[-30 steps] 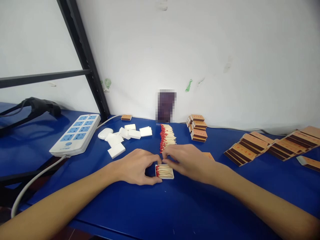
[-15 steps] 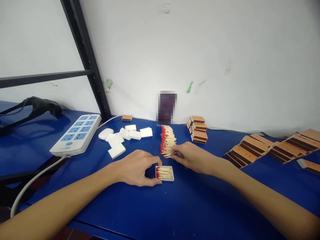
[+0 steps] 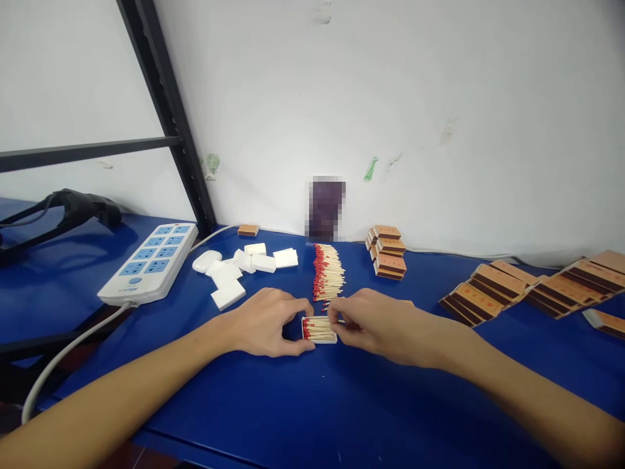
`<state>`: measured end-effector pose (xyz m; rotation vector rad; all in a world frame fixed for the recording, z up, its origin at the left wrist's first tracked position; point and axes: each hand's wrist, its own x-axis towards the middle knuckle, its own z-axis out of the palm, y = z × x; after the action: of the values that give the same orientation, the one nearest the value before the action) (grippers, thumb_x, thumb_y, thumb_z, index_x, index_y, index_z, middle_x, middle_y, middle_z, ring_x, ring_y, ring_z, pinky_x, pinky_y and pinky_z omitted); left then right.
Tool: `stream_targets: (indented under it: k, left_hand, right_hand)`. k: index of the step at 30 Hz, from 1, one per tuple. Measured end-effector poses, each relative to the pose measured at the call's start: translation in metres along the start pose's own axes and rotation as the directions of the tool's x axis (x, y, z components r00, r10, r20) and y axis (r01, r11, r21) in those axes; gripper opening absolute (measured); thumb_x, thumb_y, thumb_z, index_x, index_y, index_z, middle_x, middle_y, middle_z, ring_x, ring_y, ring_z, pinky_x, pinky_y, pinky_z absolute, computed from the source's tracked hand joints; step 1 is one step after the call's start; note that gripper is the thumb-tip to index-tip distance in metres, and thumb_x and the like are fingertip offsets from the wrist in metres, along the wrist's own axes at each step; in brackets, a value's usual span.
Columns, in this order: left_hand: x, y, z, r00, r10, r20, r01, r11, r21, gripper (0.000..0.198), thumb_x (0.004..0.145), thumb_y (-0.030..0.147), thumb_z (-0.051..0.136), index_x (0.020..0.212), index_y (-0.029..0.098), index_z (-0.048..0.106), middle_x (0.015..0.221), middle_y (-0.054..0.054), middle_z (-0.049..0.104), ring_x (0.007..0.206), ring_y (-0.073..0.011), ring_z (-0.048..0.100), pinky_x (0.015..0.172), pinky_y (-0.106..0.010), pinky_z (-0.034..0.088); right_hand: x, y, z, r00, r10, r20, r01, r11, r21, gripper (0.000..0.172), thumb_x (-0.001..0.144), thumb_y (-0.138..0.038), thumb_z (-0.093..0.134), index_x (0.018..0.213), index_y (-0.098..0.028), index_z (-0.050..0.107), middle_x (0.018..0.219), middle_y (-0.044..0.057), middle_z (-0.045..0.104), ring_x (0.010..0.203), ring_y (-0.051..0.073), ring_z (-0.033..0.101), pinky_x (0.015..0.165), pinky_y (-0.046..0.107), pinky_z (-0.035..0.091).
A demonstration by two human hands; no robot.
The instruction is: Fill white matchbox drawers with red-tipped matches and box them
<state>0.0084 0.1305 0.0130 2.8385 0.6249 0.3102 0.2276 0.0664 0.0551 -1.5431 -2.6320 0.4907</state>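
The left hand [image 3: 269,322] grips a white rectangular cardboard tray [image 3: 322,342] of red-tipped wooden matches [image 3: 314,329] on the smooth blue table [image 3: 293,404]; the right hand [image 3: 374,319], fingers bunched, contents unclear, could skew matches by brushing them.

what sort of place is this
It looks like an indoor work area, perhaps a workshop or storeroom, though the view is too narrow to be sure. A blue tabletop stands against a bare, scuffed wall, with a black metal frame like shelving at the left.
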Motion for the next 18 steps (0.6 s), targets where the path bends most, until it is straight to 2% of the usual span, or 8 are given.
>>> stream_targets:
  k: [4,8,12,14,18]
  left_hand:
    - [0.0,0.0,0.001,1.0,0.019,0.004,-0.019,1.0,-0.006,0.037,0.082,0.052,0.06,0.099,0.019,0.06,0.063,0.003,0.053,0.055,-0.0132,0.048,0.054,-0.025,0.031]
    - [0.0,0.0,0.0,1.0,0.021,0.009,-0.021,1.0,-0.001,0.038,0.082,0.053,0.06,0.101,0.02,0.06,0.063,0.004,0.052,0.054,-0.0129,0.047,0.054,-0.025,0.032]
    - [0.0,0.001,-0.002,1.0,0.017,0.014,-0.017,1.0,0.001,0.039,0.082,0.053,0.06,0.101,0.02,0.06,0.063,0.004,0.052,0.054,-0.0128,0.048,0.054,-0.025,0.033]
    - [-0.001,0.001,-0.002,1.0,0.021,0.015,-0.021,1.0,0.001,0.039,0.082,0.053,0.06,0.101,0.02,0.06,0.063,0.004,0.052,0.054,-0.013,0.048,0.054,-0.025,0.032]
    - [-0.001,0.0,0.0,1.0,0.019,0.01,-0.019,1.0,0.0,0.038,0.082,0.053,0.06,0.101,0.02,0.06,0.063,0.004,0.052,0.054,-0.0131,0.048,0.054,-0.025,0.033]
  right_hand:
    - [0.004,0.002,0.007,0.999,-0.038,0.014,0.038,0.999,0.027,0.019,0.093,-0.031,0.044,0.084,-0.022,0.058,0.078,0.002,0.06,0.066,0.013,0.051,0.055,0.024,0.031]
    - [0.003,0.013,0.004,0.999,0.053,-0.009,-0.053,0.998,0.03,0.022,0.093,-0.037,0.043,0.085,-0.022,0.058,0.073,0.002,0.058,0.065,0.014,0.051,0.053,0.024,0.032]
    - [0.004,0.024,0.005,0.992,0.118,0.052,-0.117,0.993,-0.018,0.018,0.091,-0.035,0.046,0.083,-0.021,0.056,0.078,0.002,0.058,0.064,0.014,0.051,0.051,0.024,0.032]
    - [0.004,0.025,0.005,0.994,0.095,0.059,-0.093,0.995,-0.033,0.02,0.092,-0.032,0.043,0.08,-0.02,0.054,0.077,0.002,0.058,0.059,0.012,0.048,0.051,0.024,0.031]
    - [0.002,0.018,0.003,1.0,0.024,-0.013,-0.024,0.999,-0.021,0.022,0.094,-0.032,0.04,0.08,-0.021,0.053,0.071,0.0,0.056,0.058,0.012,0.046,0.052,0.025,0.03]
